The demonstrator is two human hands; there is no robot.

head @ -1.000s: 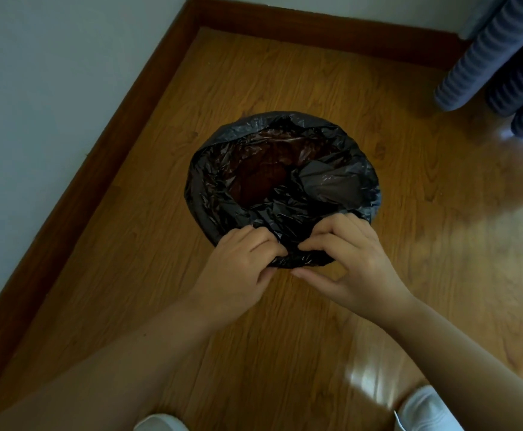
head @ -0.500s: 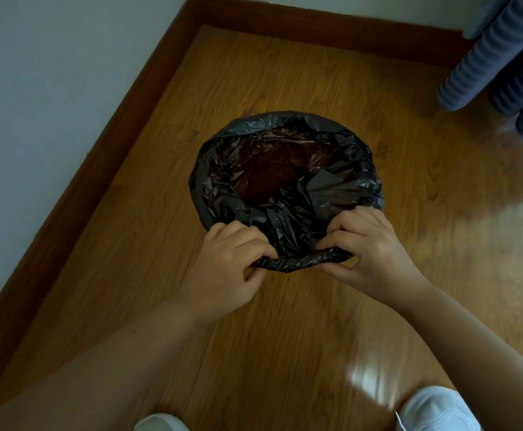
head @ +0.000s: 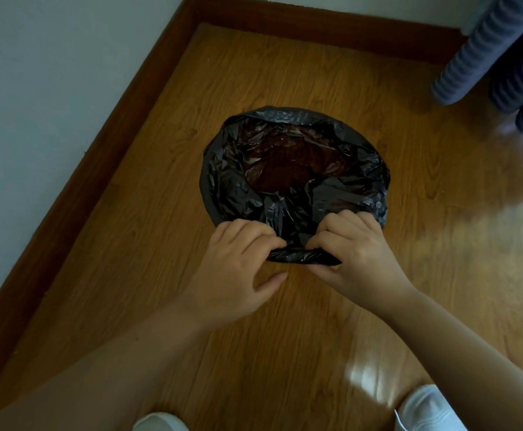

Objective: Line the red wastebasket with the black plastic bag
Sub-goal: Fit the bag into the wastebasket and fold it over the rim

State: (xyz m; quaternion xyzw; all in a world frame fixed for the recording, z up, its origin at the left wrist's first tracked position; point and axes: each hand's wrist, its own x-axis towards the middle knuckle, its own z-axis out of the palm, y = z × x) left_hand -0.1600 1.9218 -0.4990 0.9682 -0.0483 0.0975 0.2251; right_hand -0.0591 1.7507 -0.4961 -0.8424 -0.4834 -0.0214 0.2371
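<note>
Most of the lining looks done. The black plastic bag [head: 363, 181] sits inside the red wastebasket [head: 285, 163], which is almost wholly covered; only a reddish tint shows through the thin film in the hollow beyond the hands. The bag's mouth is turned out over the rim on the far side and on both flanks. What seems left is the short stretch of rim nearest the person.

The left hand [head: 238, 259] has its fingers curled over the rolled edge of the bag, with the thumb stretched out below and apparently clear of the plastic. The right hand [head: 356, 253], just beside it, pinches the same rolled edge between curled fingers on top and thumb underneath. Between the two hands the film bunches into a thick fold that I judge not yet pulled down over the rim. The bag's slack also sags into the opening just past the right hand and may want smoothing.

The wastebasket stands on a wooden floor [head: 129, 259], glossy with window glare to the right of the right hand. A brown skirting board [head: 106, 154] and pale wall [head: 36, 88] lie left of the left hand. A ribbed blue-grey drape [head: 487, 48], perhaps a curtain, hangs far beyond the right hand. White footwear [head: 425, 409] shows below the forearms.
</note>
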